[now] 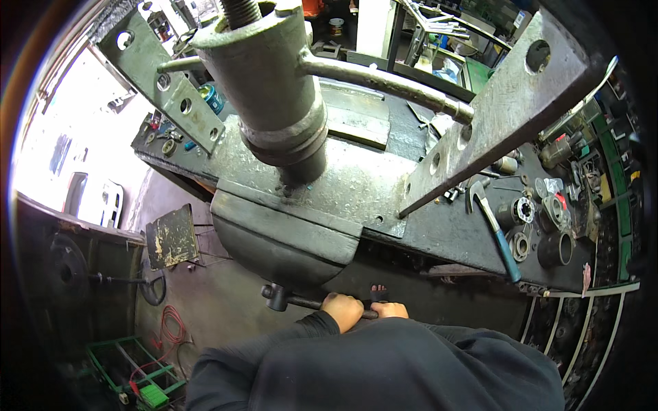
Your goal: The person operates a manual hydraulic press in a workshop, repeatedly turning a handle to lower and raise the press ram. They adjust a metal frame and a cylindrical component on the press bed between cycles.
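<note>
My left hand (343, 312) is closed around a dark metal bar handle (305, 301) low in the middle of the view. My right hand (389, 310) grips the same bar just to its right, near my body. At the bar's left end sits a round metal knob (275, 298). Beyond the bar bulges the rounded dark front of what looks like a large bench vise (288, 236). Above it, a heavy grey metal cylinder (271, 89) with a threaded rod (240, 12) in its top stands tilted over a scuffed metal plate.
Thick drilled metal bars flank the cylinder at left (175, 89) and right (493, 109). On the dark workbench (445, 236) lie a blue-handled hammer (504, 243) and several round metal parts (521, 212). A green metal frame (130, 363) and a red cable (171, 325) are on the floor.
</note>
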